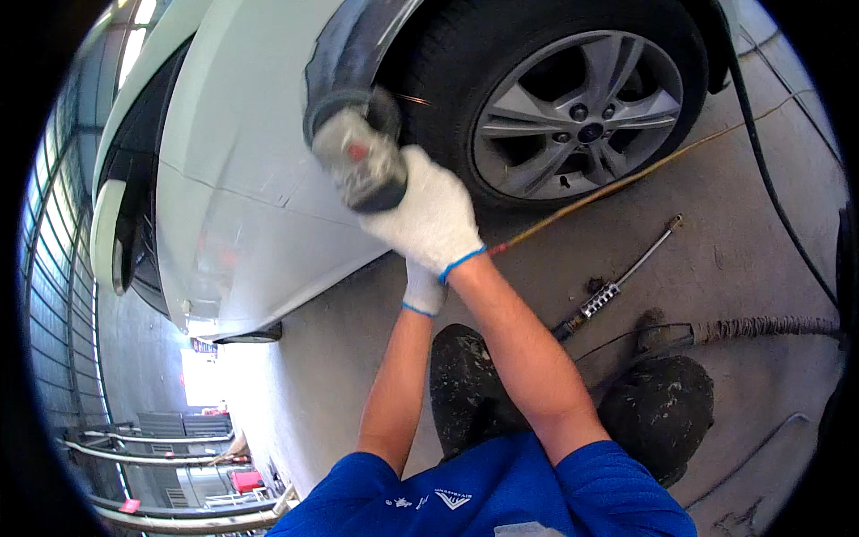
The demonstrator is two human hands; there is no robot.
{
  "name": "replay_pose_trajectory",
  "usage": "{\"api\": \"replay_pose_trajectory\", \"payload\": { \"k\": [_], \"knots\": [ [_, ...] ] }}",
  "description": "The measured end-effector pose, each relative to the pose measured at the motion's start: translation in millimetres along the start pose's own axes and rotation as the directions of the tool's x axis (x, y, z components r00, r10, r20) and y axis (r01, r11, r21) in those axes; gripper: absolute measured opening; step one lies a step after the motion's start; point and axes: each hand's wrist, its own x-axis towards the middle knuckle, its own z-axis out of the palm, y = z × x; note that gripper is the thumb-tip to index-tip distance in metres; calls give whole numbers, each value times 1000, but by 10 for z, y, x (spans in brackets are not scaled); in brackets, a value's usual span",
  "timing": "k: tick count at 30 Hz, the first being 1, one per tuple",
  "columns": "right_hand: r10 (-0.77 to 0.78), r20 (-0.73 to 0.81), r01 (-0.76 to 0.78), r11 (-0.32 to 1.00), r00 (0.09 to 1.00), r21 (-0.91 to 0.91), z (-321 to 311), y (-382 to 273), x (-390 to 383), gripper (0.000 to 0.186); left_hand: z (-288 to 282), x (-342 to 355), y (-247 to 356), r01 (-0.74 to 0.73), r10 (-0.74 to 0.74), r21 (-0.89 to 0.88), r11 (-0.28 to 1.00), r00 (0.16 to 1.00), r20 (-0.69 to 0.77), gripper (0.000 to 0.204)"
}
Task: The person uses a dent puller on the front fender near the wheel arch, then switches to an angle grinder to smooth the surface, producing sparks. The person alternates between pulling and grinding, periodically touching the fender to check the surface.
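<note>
My right hand (pixel 430 208), in a white knit glove with a blue cuff, grips a dusty grey grinder (pixel 362 161). Its round head is against the sanded, dark grey edge of the car's wheel arch (pixel 351 55), and a thin orange streak like sparks shows beside it. Below and behind the right hand is my left hand (pixel 423 288), gloved the same way; its fingers are hidden, so its hold cannot be made out. A tan hose (pixel 617 185) with a red end runs from near my right wrist past the wheel. Close by is the tyre with its silver alloy wheel (pixel 580 116).
The white car body (pixel 233 152) fills the upper left. A slide hammer (pixel 617 282) lies on the floor at right, near a wrapped thick cable (pixel 765 328). A black hose (pixel 759 152) hangs down at the far right. My knees (pixel 658 416) are close below the arms.
</note>
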Motion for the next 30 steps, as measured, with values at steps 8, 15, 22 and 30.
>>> {"api": "replay_pose_trajectory", "payload": {
  "k": [8,15,22,30],
  "knots": [
    [-28,-181,102,904,983,415,-289,79,148,50,496,24,403,-236,251,642,730,966,69,52],
    [27,70,-66,758,997,649,-154,496,47,59,531,-271,350,-183,325,741,646,944,-50,60],
    [-90,4,72,814,996,576,-198,353,97,54,679,-246,414,-210,359,689,694,930,-78,54],
    [22,187,-123,828,982,547,-165,493,-33,67,469,-344,196,-213,433,811,545,900,-54,55]
  ]
}}
